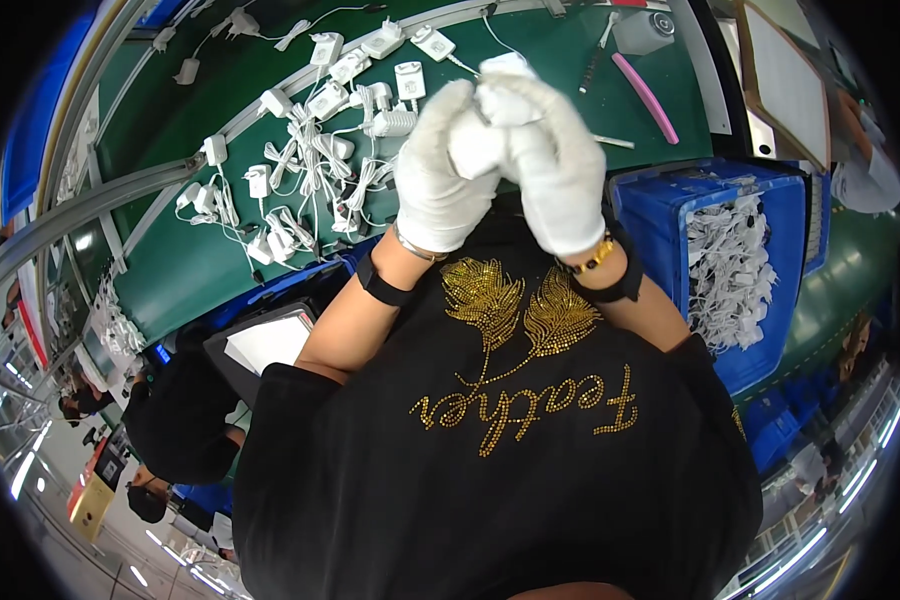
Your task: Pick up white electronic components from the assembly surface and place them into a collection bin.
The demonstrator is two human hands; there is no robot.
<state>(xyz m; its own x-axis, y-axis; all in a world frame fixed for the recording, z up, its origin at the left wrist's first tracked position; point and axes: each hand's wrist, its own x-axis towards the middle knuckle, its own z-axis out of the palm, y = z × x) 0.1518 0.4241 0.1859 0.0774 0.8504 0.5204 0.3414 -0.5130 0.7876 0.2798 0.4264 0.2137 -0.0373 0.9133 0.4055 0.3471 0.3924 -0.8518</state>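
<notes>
Both my hands wear white gloves and meet over the green bench. My left hand point(438, 172) and my right hand point(562, 165) are closed around a white power adapter point(505, 66), its body mostly covered by the gloved fingers. White fingers and white plastic blend together, so the exact grip is hard to make out. Left of my left hand lies a loose heap of white power adapters point(327, 100), their bundled white cables point(315, 160) tangled among them.
A blue bin point(710, 185) full of white bundled adapters point(730, 275) stands right of my right arm. Pink strip point(647, 98), pen-like tool point(597, 55) and clear container point(644, 33) lie at the back right. A metal rail point(100, 205) crosses the left; a person point(185, 420) sits beyond.
</notes>
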